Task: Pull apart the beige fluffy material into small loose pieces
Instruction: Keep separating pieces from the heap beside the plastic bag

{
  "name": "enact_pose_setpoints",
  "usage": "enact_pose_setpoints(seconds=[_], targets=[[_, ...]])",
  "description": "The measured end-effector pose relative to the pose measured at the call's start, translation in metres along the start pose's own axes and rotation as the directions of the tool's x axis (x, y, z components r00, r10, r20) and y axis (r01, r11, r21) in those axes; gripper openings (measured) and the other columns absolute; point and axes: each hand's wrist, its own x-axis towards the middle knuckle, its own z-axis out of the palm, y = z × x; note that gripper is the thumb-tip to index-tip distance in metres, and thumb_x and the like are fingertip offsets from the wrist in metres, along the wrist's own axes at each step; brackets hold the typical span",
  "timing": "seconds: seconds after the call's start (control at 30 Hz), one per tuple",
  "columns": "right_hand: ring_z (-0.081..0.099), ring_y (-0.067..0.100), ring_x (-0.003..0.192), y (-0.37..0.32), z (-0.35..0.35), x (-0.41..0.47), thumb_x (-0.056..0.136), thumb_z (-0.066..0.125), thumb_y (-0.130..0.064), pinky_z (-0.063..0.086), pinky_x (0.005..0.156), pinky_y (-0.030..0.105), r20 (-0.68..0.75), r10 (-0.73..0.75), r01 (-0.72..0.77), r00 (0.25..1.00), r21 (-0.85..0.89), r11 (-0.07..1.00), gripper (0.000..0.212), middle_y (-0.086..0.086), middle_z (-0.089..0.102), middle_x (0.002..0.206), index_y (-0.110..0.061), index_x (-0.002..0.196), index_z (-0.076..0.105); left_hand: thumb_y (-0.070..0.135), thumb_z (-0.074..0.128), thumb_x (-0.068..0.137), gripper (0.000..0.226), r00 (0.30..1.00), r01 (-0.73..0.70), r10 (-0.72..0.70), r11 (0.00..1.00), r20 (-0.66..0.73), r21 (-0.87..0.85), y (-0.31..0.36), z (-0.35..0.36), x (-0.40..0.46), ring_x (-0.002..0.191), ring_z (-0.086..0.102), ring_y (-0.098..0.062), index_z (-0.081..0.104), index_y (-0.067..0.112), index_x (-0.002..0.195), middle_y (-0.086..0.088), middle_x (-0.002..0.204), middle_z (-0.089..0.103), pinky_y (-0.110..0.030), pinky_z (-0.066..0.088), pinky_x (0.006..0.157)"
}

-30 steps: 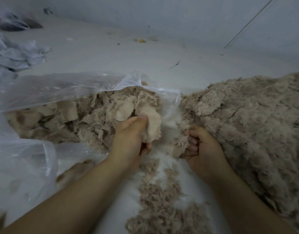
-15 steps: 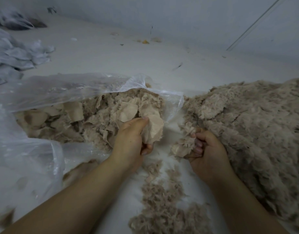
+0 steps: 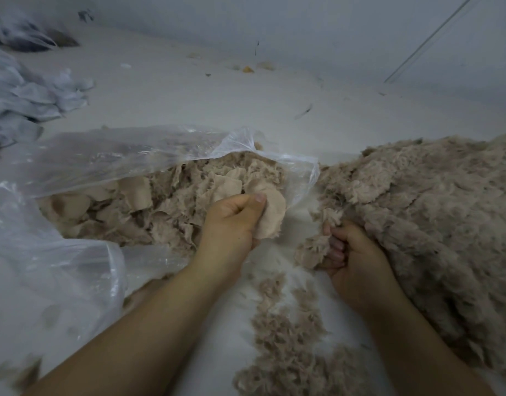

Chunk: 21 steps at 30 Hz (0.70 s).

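Beige fluffy material [image 3: 417, 224] lies heaped at right, with loose tufts [image 3: 286, 338] trailing between the forearms. A clear plastic bag [image 3: 112, 155] at left holds more of it. The left hand [image 3: 232, 221] grips a smooth-backed piece [image 3: 271, 215] at the bag's mouth; the right hand [image 3: 352, 258], fingers curled, clutches a tuft [image 3: 312, 247] beside the heap.

My hands work matt, shaggy beige fluffy material [image 3: 417, 212] with smooth cloth backing, beside a glossy, crinkled clear plastic bag [image 3: 74, 252] on a smooth pale floor [image 3: 189, 90].

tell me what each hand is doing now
Left hand: grips a beige backing piece.
Right hand: grips a fluffy tuft.
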Motion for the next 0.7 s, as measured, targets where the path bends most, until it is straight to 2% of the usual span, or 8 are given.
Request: enact_pose_setpoints(seconds=[0.07,0.1,0.17,0.23,0.33,0.47,0.6,0.7], targets=[[0.023,0.001,0.032,0.002,0.001,0.004,0.095,0.034,0.000,0.020,0.029,0.013,-0.016,-0.007,0.007,1.000,-0.024,1.000,0.030,-0.009,0.030,0.043,-0.012,0.069,0.045,0.021,0.056,0.098,0.037,0.995,-0.089,0.095,0.983,-0.029,0.159,0.004,-0.003,0.002,0.052,0.038,-0.023,0.061,-0.011,0.079,-0.025,0.060,0.044,-0.025,0.035,0.047],[0.023,0.001,0.032,0.003,0.001,0.006,0.094,0.035,0.001,0.020,0.030,0.013,-0.020,-0.012,0.011,1.000,-0.039,0.999,0.031,-0.008,0.030,0.044,-0.013,0.068,0.045,0.020,0.060,0.096,0.028,0.983,-0.151,0.172,0.954,-0.060,0.260,0.007,-0.005,0.004,0.055,0.049,-0.024,0.068,0.000,0.078,-0.021,0.064,0.056,-0.027,0.042,0.051],[0.023,0.002,0.035,0.006,0.000,0.009,0.094,0.037,0.002,0.020,0.031,0.014,-0.009,-0.035,0.035,0.999,-0.074,0.997,0.033,-0.007,0.031,0.046,-0.015,0.066,0.043,0.020,0.067,0.091,0.010,0.924,-0.261,0.355,0.858,-0.143,0.441,0.016,-0.013,0.008,0.063,0.060,-0.007,0.070,0.020,0.081,0.004,0.066,0.065,-0.022,0.049,0.060],[0.024,0.003,0.038,0.007,0.000,0.009,0.094,0.039,0.002,0.021,0.033,0.015,0.022,-0.065,0.067,0.998,-0.112,0.991,0.034,-0.006,0.031,0.050,-0.016,0.065,0.044,0.020,0.068,0.088,0.012,0.848,-0.316,0.514,0.686,-0.130,0.655,0.026,-0.022,0.014,0.064,0.057,-0.002,0.060,0.026,0.083,0.013,0.066,0.057,-0.013,0.042,0.057],[0.025,0.004,0.040,0.006,0.000,0.011,0.094,0.040,0.002,0.023,0.034,0.015,0.051,-0.058,0.065,0.997,-0.141,0.988,0.040,-0.005,0.032,0.053,-0.017,0.060,0.048,0.013,0.069,0.084,0.016,0.814,-0.218,0.581,0.299,0.004,0.929,0.025,-0.034,0.024,0.065,0.055,-0.025,0.056,0.012,0.075,-0.001,0.072,0.057,-0.029,0.034,0.051],[0.026,0.004,0.039,0.005,0.000,0.012,0.094,0.039,0.003,0.023,0.033,0.015,0.053,-0.030,0.038,0.998,-0.142,0.989,0.051,-0.004,0.032,0.052,-0.020,0.052,0.056,-0.003,0.072,0.068,0.011,0.884,-0.096,0.459,-0.015,0.092,0.995,0.022,-0.042,0.028,0.075,0.055,-0.036,0.062,0.002,0.066,-0.017,0.078,0.057,-0.030,0.025,0.050],[0.024,0.004,0.040,0.004,0.000,0.009,0.094,0.039,0.003,0.022,0.034,0.015,0.082,-0.011,0.021,0.997,-0.118,0.993,0.048,-0.004,0.031,0.053,-0.019,0.054,0.054,-0.005,0.071,0.066,0.010,0.907,-0.071,0.409,-0.087,0.100,0.994,0.022,-0.042,0.030,0.076,0.057,-0.039,0.063,0.002,0.063,-0.019,0.074,0.058,-0.033,0.032,0.051],[0.025,0.005,0.040,0.001,-0.002,0.010,0.094,0.039,0.002,0.022,0.035,0.016,0.100,0.004,0.007,0.995,-0.115,0.993,0.048,-0.004,0.032,0.053,-0.019,0.055,0.056,-0.001,0.072,0.072,0.010,0.829,-0.090,0.553,-0.012,0.081,0.996,0.027,-0.033,0.024,0.072,0.056,-0.039,0.063,0.000,0.076,-0.021,0.078,0.058,-0.035,0.035,0.050]])
